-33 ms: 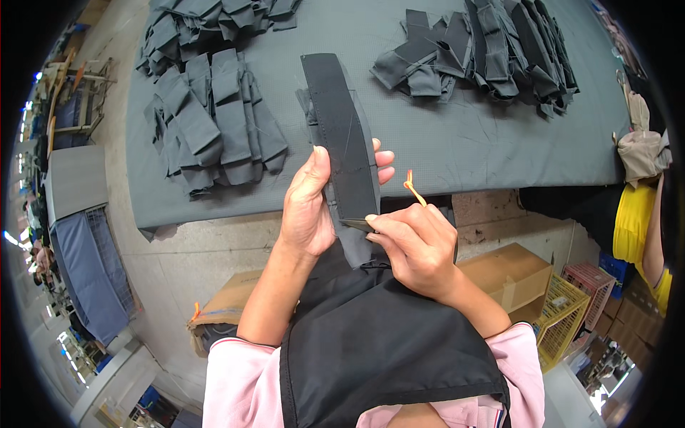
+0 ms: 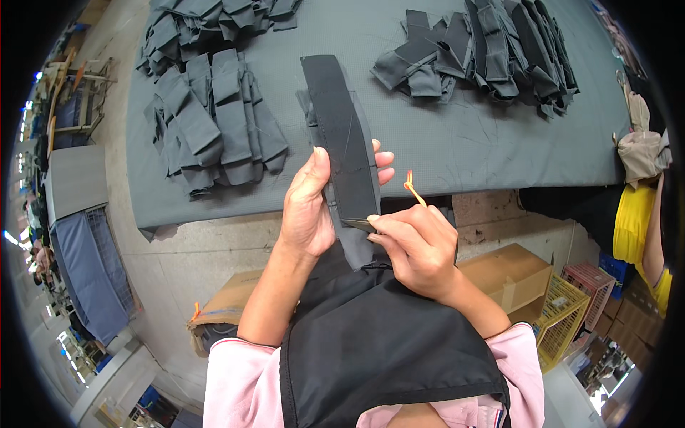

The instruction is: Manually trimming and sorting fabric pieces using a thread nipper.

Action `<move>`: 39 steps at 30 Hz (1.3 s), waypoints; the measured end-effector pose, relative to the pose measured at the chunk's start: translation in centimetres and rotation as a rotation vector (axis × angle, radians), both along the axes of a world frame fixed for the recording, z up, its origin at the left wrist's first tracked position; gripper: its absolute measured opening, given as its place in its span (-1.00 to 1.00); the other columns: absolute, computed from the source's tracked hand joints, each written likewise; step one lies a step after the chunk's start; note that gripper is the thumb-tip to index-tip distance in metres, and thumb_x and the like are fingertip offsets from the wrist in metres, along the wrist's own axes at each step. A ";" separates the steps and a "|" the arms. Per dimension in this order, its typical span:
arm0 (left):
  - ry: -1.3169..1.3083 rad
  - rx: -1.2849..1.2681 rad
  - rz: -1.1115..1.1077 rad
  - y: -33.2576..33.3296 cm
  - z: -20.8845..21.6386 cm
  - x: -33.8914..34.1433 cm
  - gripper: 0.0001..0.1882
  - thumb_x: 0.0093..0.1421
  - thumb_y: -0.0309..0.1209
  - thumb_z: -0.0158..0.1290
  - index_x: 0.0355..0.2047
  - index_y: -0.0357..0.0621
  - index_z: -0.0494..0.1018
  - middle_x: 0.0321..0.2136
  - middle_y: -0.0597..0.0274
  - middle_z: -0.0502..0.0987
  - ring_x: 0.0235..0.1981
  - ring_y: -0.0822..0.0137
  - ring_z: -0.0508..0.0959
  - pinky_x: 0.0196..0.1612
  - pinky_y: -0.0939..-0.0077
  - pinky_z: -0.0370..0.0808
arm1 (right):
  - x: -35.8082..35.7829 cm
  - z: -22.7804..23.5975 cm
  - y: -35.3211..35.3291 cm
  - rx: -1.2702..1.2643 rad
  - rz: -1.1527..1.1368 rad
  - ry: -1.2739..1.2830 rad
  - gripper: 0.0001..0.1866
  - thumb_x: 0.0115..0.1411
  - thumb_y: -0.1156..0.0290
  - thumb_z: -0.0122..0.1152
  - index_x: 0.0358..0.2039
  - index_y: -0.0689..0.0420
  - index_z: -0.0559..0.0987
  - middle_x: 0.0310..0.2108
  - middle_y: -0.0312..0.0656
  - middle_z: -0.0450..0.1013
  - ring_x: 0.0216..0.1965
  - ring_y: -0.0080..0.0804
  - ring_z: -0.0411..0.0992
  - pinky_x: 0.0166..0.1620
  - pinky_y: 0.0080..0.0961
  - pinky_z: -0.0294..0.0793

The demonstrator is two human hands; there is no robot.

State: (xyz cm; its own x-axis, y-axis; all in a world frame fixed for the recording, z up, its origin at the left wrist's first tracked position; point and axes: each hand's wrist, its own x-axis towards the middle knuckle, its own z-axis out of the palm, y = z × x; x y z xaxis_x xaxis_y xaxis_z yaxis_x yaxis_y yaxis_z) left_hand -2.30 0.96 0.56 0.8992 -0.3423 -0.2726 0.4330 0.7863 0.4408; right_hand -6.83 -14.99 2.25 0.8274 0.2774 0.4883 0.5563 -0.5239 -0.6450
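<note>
A long strip of dark grey fabric (image 2: 341,135) with stitching along its edges lies lengthwise in my left hand (image 2: 308,203). The thumb is on its left side, and the fingers come around from beneath to its right edge. Near the strip's lower end, my right hand (image 2: 419,246) is closed on a small pointed metal tool (image 2: 358,224), its tips against the cloth. Most of that tool is hidden in the hand, so its exact kind is unclear. A knotted orange cord (image 2: 410,184) sticks up from behind the right hand. Lighter grey cloth (image 2: 354,248) hangs below the tool.
Bundles of grey fabric pieces (image 2: 221,121) lie at the left of the cloth-covered table (image 2: 485,153), with more pieces (image 2: 492,53) at the far right. Cardboard boxes (image 2: 510,278) and a yellow crate (image 2: 560,314) stand below. A person in a yellow sleeve (image 2: 631,221) is at the right.
</note>
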 end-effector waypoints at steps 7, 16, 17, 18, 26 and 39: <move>0.009 -0.056 0.015 -0.2 0.2 -0.5 -0.48 0.35 -0.14 -0.30 0.06 -0.41 0.20 0.05 -0.22 0.32 0.05 -0.05 0.40 0.05 0.14 0.45 | 0.5 0.0 -0.5 0.183 -0.053 0.163 -0.70 -0.21 0.58 0.36 -0.36 0.18 0.57 -0.55 -0.24 0.41 -0.57 -0.34 0.37 -0.49 -0.46 0.32; -0.016 -0.091 -0.011 -0.3 0.0 -1.0 -0.54 0.35 -0.21 -0.28 0.10 -0.34 0.19 0.10 -0.14 0.28 0.10 0.10 0.36 0.14 0.21 0.36 | 2.5 -0.7 0.0 0.158 -0.063 0.137 -0.70 -0.18 0.57 0.36 -0.34 0.15 0.57 -0.50 -0.24 0.37 -0.56 -0.37 0.38 -0.47 -0.46 0.35; -0.017 -0.089 -0.010 -0.2 -0.1 -1.0 -0.54 0.35 -0.21 -0.28 0.10 -0.34 0.19 0.10 -0.14 0.28 0.10 0.10 0.36 0.14 0.21 0.36 | 2.6 -0.8 0.1 0.149 -0.066 0.115 -0.71 -0.17 0.56 0.35 -0.34 0.15 0.57 -0.51 -0.27 0.37 -0.57 -0.39 0.37 -0.49 -0.48 0.33; -0.009 -0.125 -0.015 -0.1 -0.2 -1.0 -0.54 0.35 -0.22 -0.27 0.11 -0.33 0.18 0.10 -0.13 0.28 0.09 0.11 0.36 0.12 0.22 0.37 | 2.6 -0.7 0.1 0.150 -0.064 0.115 -0.71 -0.17 0.56 0.35 -0.34 0.15 0.57 -0.51 -0.27 0.37 -0.57 -0.39 0.37 -0.49 -0.48 0.33; 0.021 -0.242 -0.025 0.1 -0.5 -1.1 -0.57 0.36 -0.30 -0.28 0.14 -0.31 0.14 0.12 -0.11 0.28 0.08 0.14 0.38 0.12 0.23 0.37 | 2.1 -1.1 0.0 0.073 -0.112 0.000 -0.73 -0.18 0.56 0.35 -0.37 0.15 0.59 -0.56 -0.32 0.36 -0.61 -0.43 0.34 -0.54 -0.51 0.23; 0.067 -0.097 -0.009 0.1 -0.1 -1.1 -0.58 0.36 -0.32 -0.28 0.14 -0.32 0.14 0.10 -0.06 0.31 0.05 0.19 0.41 0.10 0.30 0.40 | 1.7 -1.4 -1.2 0.148 -0.155 0.170 -0.70 -0.20 0.56 0.37 -0.35 0.16 0.57 -0.53 -0.24 0.35 -0.56 -0.34 0.36 -0.48 -0.47 0.34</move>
